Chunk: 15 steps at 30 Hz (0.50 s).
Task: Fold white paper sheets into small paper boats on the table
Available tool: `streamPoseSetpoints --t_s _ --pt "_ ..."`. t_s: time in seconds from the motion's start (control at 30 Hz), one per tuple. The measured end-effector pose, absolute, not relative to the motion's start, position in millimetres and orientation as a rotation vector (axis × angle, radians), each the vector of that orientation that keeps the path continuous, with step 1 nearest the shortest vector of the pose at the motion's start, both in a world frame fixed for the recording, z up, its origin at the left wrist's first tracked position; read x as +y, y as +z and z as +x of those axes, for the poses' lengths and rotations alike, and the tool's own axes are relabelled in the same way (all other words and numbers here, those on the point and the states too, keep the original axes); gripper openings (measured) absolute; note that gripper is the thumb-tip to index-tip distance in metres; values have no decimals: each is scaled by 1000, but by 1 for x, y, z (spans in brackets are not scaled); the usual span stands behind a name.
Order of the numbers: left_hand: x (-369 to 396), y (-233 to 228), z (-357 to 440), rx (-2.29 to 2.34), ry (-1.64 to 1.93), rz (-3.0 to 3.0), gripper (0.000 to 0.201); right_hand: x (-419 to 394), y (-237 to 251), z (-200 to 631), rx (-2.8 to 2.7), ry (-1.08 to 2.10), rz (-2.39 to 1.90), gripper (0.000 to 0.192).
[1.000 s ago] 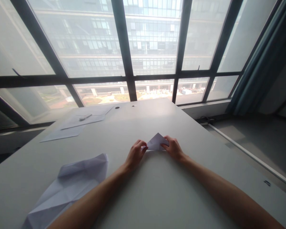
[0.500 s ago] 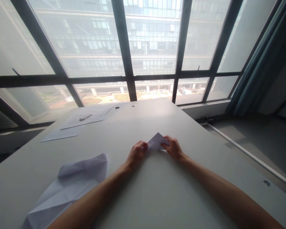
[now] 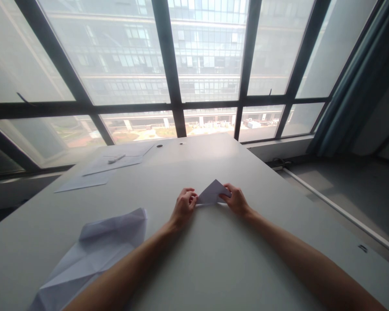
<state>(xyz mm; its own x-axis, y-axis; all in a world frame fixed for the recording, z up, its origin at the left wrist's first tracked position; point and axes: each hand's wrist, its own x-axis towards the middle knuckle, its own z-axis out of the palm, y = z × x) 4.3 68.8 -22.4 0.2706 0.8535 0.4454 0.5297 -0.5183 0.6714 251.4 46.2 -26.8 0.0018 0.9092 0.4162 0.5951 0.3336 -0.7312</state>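
A small piece of folded paper (image 3: 210, 193), triangular with its peak pointing away from me, is held just over the white table (image 3: 194, 259). My right hand (image 3: 236, 200) pinches its right side, thumb in front and fingers behind. At the paper's left corner are the curled fingertips of my left hand (image 3: 184, 205), closed on that tip. A larger creased sheet of paper (image 3: 106, 246) lies to the left, partly covered by my left forearm.
Flat paper sheets (image 3: 129, 160) lie at the far left of the table, with a small whitish object (image 3: 116, 159) on top, too small to name. Tall windows (image 3: 207, 52) rise behind the table. A dark curtain (image 3: 350, 86) hangs at the right.
My left hand has shifted slightly left along the folded paper to its corner, so more of the triangle shows. The right hand has kept its grip.
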Motion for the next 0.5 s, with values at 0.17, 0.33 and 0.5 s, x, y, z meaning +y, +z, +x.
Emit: streamPoseSetpoints --t_s 0.17,0.33,0.5 --pt "68 -21 3 1210 1082 2237 24 45 -25 252 -1658 496 -1335 22" --pt "67 -19 2 1208 1028 2270 29 44 -23 252 -1650 509 -1320 21" --pt "66 -18 3 1231 1022 2308 29 45 -25 252 -1663 514 -1326 22"
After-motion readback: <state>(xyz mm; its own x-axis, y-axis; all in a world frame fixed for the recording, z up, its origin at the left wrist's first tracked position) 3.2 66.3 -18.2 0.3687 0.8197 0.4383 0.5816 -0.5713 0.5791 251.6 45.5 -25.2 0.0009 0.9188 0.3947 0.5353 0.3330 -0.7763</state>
